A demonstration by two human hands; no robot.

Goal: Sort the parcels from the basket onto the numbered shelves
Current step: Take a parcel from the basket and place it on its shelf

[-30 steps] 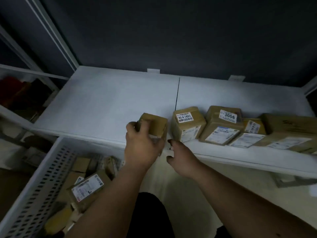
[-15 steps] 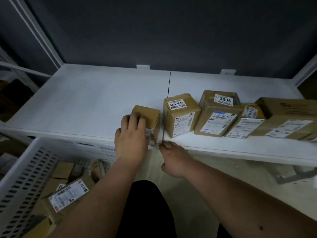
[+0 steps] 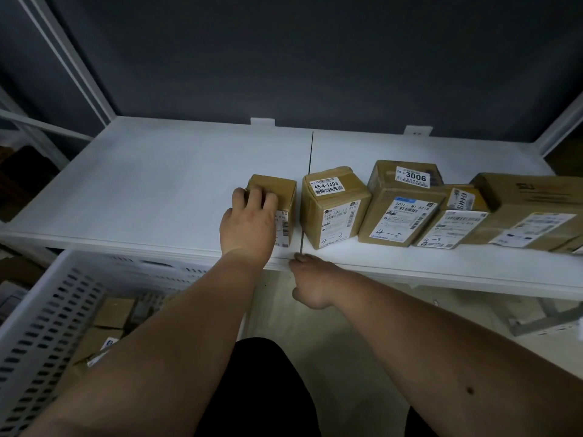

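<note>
A small brown cardboard parcel (image 3: pixel 280 192) stands on the white shelf (image 3: pixel 164 190), just left of the shelf's centre seam. My left hand (image 3: pixel 249 225) lies over its front and top, fingers curled on it. To its right stands a row of parcels: one labelled 45-4-1403 (image 3: pixel 334 206), one labelled 3006 (image 3: pixel 400 200), a smaller one (image 3: pixel 454 222) and a wide flat one (image 3: pixel 536 212). My right hand (image 3: pixel 310 283) rests at the shelf's front edge, fingers curled, holding nothing. The white perforated basket (image 3: pixel 47 326) at lower left holds several more parcels.
The shelf's left half is bare white board. A dark wall backs the shelf, with white uprights (image 3: pixel 69 58) at left and right. Another rack with dark items sits far left. Pale floor and a metal bracket (image 3: pixel 542 320) show below the shelf.
My left hand has carried the small parcel from above the shelf edge down onto the shelf beside the 45-4-1403 parcel. My right hand stayed at the shelf edge.
</note>
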